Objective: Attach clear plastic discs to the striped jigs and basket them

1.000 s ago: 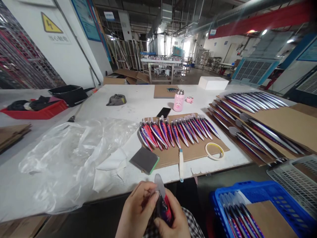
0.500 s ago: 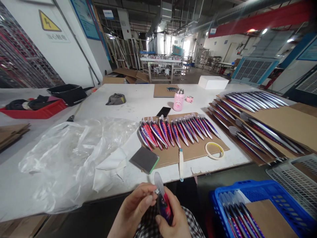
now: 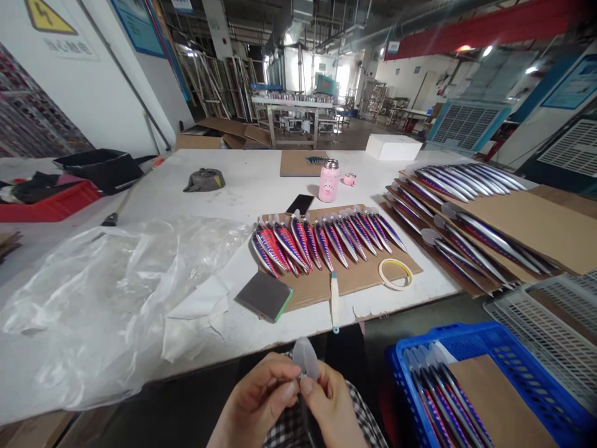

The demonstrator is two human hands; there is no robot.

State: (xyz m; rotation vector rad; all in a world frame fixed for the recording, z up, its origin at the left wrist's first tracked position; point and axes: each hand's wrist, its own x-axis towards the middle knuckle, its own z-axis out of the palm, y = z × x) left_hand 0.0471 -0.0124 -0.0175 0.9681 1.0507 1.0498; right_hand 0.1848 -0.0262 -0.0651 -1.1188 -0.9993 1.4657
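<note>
Low over my lap, my right hand (image 3: pixel 333 401) is closed around a fishing lure (image 3: pixel 306 356). Its clear rounded lip points up, and the dark back shows below my thumb. My left hand (image 3: pixel 263 392) is pinched at the base of that lip; whatever lies between its fingertips is too small and covered to make out. On the table ahead, a row of fishing lures (image 3: pixel 326 239) with red, purple and silver striped bodies lies on a cardboard sheet (image 3: pixel 308 297).
A dark sanding block (image 3: pixel 263 295), a taped flat stick (image 3: pixel 334 302) and a tape roll (image 3: pixel 395 274) lie near the table edge. Plastic sheeting (image 3: pixel 116 292) spreads left. A pink bottle (image 3: pixel 329 182) stands behind. At lower right, a blue basket (image 3: pixel 466 336) holds more lures.
The lure has turned in my right hand, so its lip faces me more broadly and its dark back shows. My right thumb has moved up near the lip's base. The view has shifted slightly.
</note>
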